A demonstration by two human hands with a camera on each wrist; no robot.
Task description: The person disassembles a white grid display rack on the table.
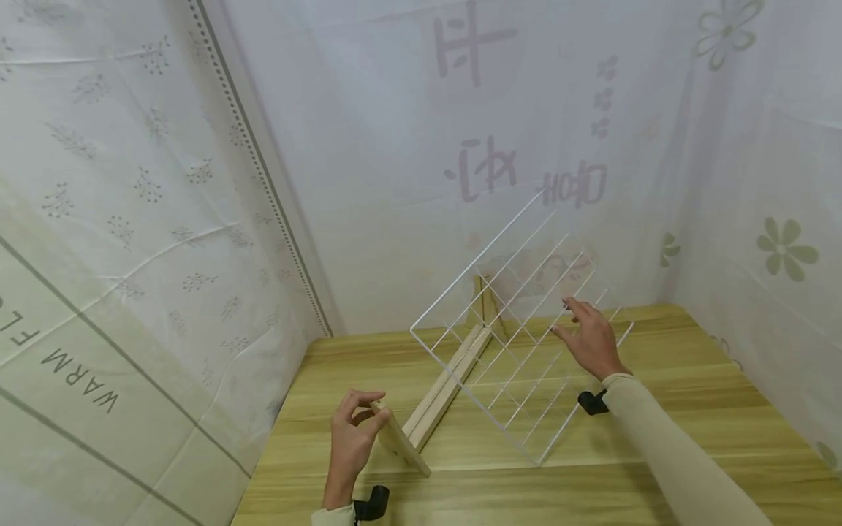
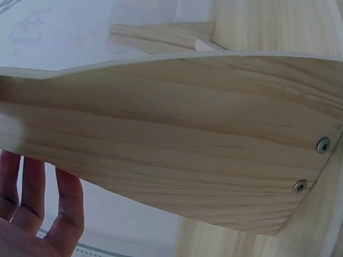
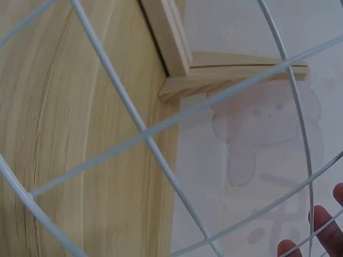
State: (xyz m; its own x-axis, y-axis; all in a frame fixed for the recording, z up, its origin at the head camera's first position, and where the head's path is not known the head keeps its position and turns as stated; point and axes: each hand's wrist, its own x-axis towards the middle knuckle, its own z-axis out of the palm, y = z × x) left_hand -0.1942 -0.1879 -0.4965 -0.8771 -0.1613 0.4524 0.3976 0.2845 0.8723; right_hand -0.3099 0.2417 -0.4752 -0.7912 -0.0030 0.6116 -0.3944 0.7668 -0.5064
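My left hand (image 1: 355, 435) pinches the upper end of a flat wooden side panel (image 1: 403, 442) between thumb and fingers. This panel stands at the near end of a wooden frame whose two long bars (image 1: 447, 387) lie side by side, with another wooden end piece (image 1: 485, 303) at the far end. In the left wrist view the panel (image 2: 177, 128) shows two bolt heads (image 2: 323, 145) near one end. My right hand (image 1: 592, 340) grips a white wire grid (image 1: 476, 262), tilted in the air over the frame's right side. Grid wires (image 3: 146, 133) cross the right wrist view.
The frame rests on a wood-grain table (image 1: 664, 409). Behind the table hangs a pale printed curtain (image 1: 368, 183), with more patterned cloth (image 1: 131, 219) at the left and on the right side. A black wrist mount (image 1: 372, 504) sits on the left wrist.
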